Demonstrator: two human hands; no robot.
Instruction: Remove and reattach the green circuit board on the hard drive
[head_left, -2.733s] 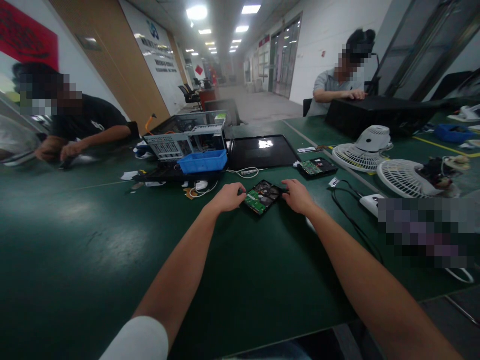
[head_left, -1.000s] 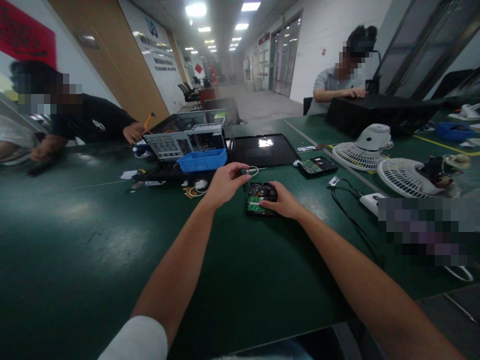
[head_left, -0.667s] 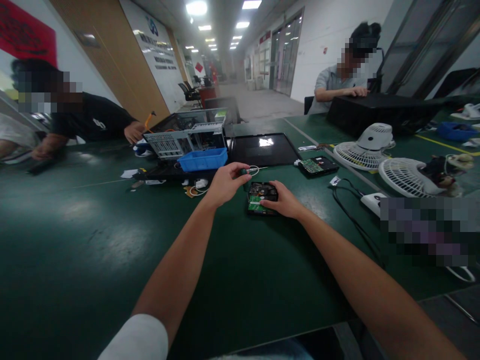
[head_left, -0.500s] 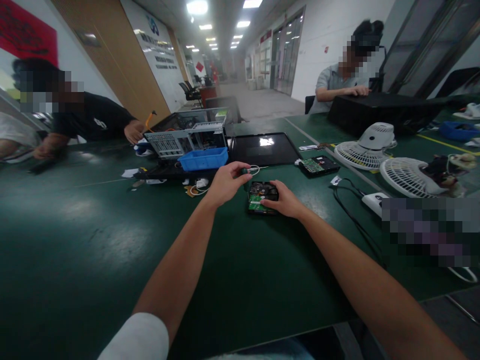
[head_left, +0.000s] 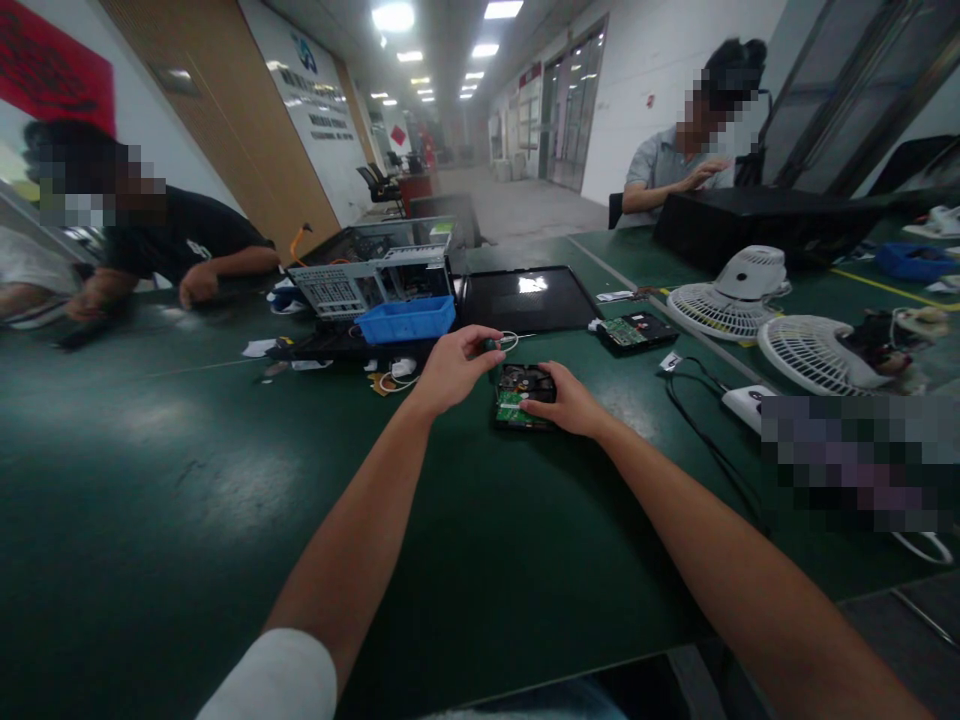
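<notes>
My right hand (head_left: pixel 568 402) is closed on the right side of a hard drive (head_left: pixel 517 380) that rests on the green table, its thumb across the green circuit board. My left hand (head_left: pixel 459 368) is just above the drive's upper left corner, fingers pinched on a small dark-handled screwdriver (head_left: pixel 491 345); most of its shaft is hard to make out. Right behind those fingertips lies a thin white cable loop (head_left: pixel 511 340). A second hard drive (head_left: pixel 637 331) with its board facing up lies farther right, touched by neither hand.
A blue bin (head_left: pixel 409 320) stands before an opened computer case (head_left: pixel 352 285). Behind my hands lies a black panel (head_left: pixel 525 295). White fan parts (head_left: pixel 724 308), a power strip (head_left: pixel 746 400) and cables are on the right. Two people sit across the table, one beside a large black case (head_left: pixel 750 225).
My hands and the hard drive stay almost still. The person at left has drawn a hand back from the computer case; the person at right has raised a hand off the black case.
</notes>
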